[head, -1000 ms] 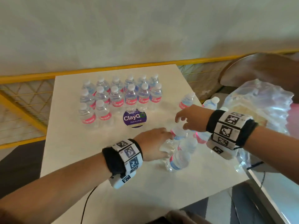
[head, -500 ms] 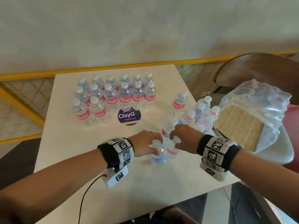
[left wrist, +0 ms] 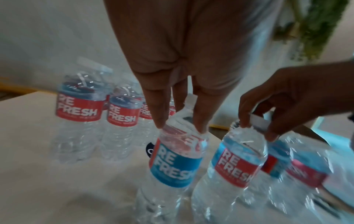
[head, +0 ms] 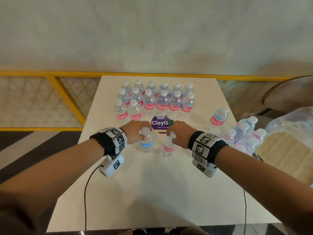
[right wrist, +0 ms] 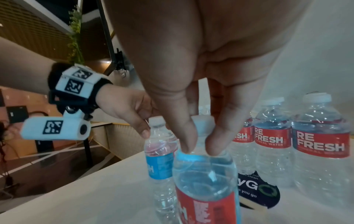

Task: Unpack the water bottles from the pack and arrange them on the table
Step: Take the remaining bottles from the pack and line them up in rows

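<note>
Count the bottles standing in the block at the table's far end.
14 in the block: six in the back row, six in the middle row, two at the front row's left end. None seems hidden.

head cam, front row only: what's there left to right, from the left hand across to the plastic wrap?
left hand → clear bottle with blue label side showing → clear bottle with red label → right hand → cluster of unsorted bottles → crumpled clear plastic pack wrap

Two upright bottles (head: 146, 143) beside grouped rows (head: 155, 100)
</note>
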Action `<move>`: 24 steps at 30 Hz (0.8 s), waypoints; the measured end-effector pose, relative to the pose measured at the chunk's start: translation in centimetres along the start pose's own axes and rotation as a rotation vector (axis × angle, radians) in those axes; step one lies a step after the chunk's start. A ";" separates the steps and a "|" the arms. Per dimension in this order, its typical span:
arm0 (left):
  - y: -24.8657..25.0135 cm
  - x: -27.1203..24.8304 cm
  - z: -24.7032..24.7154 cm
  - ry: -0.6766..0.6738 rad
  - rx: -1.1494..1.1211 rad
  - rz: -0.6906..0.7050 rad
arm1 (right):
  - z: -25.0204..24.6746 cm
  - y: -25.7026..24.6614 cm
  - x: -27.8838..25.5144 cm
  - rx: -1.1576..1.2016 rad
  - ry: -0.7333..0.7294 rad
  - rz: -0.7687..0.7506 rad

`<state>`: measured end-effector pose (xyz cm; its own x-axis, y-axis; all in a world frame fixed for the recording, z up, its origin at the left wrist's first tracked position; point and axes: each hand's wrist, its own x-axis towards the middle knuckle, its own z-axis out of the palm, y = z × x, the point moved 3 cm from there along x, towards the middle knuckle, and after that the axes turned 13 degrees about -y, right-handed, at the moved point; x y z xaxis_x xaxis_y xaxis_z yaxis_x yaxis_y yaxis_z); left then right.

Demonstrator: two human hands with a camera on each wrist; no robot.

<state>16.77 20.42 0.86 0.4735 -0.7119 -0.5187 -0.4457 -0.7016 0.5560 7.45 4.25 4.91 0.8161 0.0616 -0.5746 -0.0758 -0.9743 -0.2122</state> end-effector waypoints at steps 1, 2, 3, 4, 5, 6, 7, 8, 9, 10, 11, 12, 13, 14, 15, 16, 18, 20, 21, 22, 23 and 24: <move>0.0 -0.1 -0.3 0.003 0.024 -0.001 | -0.2 -0.2 0.5 -0.013 0.008 0.001; 0.0 -0.1 -0.5 0.012 0.038 -0.005 | -0.2 -0.3 0.9 -0.021 0.011 0.005; 0.2 -0.2 -0.8 0.027 0.045 -0.011 | -0.3 -0.3 1.2 -0.027 0.010 0.009; 0.5 -0.3 -1.0 0.047 0.062 -0.027 | -0.3 -0.3 1.5 -0.030 0.011 0.013; 0.7 -0.3 -1.3 0.063 0.113 -0.064 | -0.3 -0.2 1.7 -0.027 0.011 0.020; 0.9 -0.3 -1.6 0.069 0.201 -0.120 | -0.3 -0.2 1.8 -0.023 0.011 0.024; 1.1 -0.3 -1.8 0.060 0.293 -0.180 | -0.2 -0.2 1.9 -0.022 0.013 0.029; 1.3 -0.3 -1.9 0.043 0.361 -0.216 | -0.2 -0.1 2.0 -0.021 0.018 0.033; 1.5 -0.2 -2.0 0.024 0.393 -0.221 | -0.2 -0.1 2.0 -0.021 0.023 0.036; 1.7 -0.1 -2.0 0.004 0.397 -0.198 | -0.2 -0.1 2.1 -0.017 0.025 0.039; 2.0 0.0 -2.0 -0.018 0.402 -0.170 | -0.2 0.0 2.1 -0.009 0.027 0.044; 2.1 0.1 -2.1 -0.043 0.417 -0.142 | -0.2 0.1 2.1 0.002 0.025 0.052; 2.2 0.1 -2.1 -0.067 0.429 -0.113 | -0.2 0.2 2.2 0.009 0.024 0.057; 2.3 0.2 -2.2 -0.088 0.437 -0.080 | -0.2 0.3 2.3 0.013 0.025 0.059; 2.3 0.4 -2.3 -0.102 0.442 -0.046 | -0.3 0.3 2.4 0.015 0.028 0.060; 2.3 0.6 -2.4 -0.108 0.444 -0.014 | -0.3 0.4 2.5 0.016 0.028 0.062; 2.1 0.9 -2.4 -0.114 0.423 0.020 | -0.4 0.3 2.6 0.020 0.025 0.061; 1.9 1.1 -2.1 -0.106 0.398 0.031 | -0.3 0.3 2.6 0.019 0.024 0.057; 1.9 1.2 -2.0 -0.088 0.397 0.026 | -0.2 0.3 2.6 0.020 0.026 0.059; 1.9 1.1 -1.9 -0.064 0.396 0.010 | -0.2 0.4 2.7 0.023 0.029 0.065; 1.9 1.0 -1.9 -0.046 0.404 -0.020 | -0.2 0.4 2.7 0.023 0.031 0.076; 2.0 1.0 -2.0 -0.035 0.428 -0.047 | -0.1 0.5 2.9 0.023 0.031 0.088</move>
<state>17.87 18.37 2.70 0.4781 -0.6746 -0.5624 -0.7031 -0.6777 0.2153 9.80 3.87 3.23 0.8231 -0.0313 -0.5670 -0.1612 -0.9703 -0.1805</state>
